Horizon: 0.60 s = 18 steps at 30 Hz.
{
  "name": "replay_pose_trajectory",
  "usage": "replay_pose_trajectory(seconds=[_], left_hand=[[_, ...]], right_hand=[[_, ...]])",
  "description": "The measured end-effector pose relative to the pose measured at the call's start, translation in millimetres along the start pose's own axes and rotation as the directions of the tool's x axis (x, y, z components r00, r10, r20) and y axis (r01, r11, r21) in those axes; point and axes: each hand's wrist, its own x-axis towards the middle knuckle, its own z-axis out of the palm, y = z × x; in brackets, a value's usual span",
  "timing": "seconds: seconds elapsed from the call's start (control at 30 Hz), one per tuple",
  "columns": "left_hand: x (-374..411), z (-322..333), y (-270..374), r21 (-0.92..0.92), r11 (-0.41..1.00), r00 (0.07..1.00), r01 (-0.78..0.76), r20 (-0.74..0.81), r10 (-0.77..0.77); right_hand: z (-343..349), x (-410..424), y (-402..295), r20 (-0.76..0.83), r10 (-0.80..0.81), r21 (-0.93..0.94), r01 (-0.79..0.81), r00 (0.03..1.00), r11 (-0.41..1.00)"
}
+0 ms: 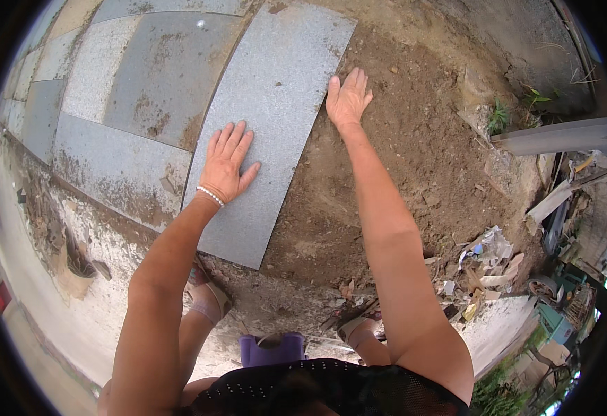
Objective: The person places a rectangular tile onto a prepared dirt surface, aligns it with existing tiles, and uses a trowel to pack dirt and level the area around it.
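A long grey stone slab (274,140) lies flat before me, its right edge bordering bare brown soil (412,130). Spread on the slab's surface is my left hand (227,169), palm down, with a white bead bracelet (210,194) round the wrist. My right hand (349,101) is at the slab's right edge, holding nothing, its thumb close to that edge and its other fingers over the soil. Whether the right palm presses on the ground cannot be told. Several laid grey slabs (168,73), dusted with dirt, stretch away to the left.
A purple stool (272,351) stands between my feet. Paper and plastic litter (490,249) lies at the soil's right border, near broken concrete (506,166) and a grey pipe-like piece (560,136). A green wheeled machine (558,312) is at the lower right. Cardboard scraps (72,275) lie left.
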Motion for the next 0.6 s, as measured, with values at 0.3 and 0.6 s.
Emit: replay_pose_trajectory(seconds=[0.3, 0.6], left_hand=[[-0.1, 0.0, -0.6, 0.047, 0.999, 1.0, -0.005, -0.021, 0.006], [-1.5, 5.0, -0.9, 0.058, 0.998, 0.998, -0.028, -0.055, 0.031]], right_hand=[[-21.5, -81.2, -15.0, 0.239, 0.105, -0.177, -0.063, 0.965, 0.982], [-10.3, -266.8, -45.1, 0.354, -0.135, 0.065, 0.12, 0.926, 0.991]])
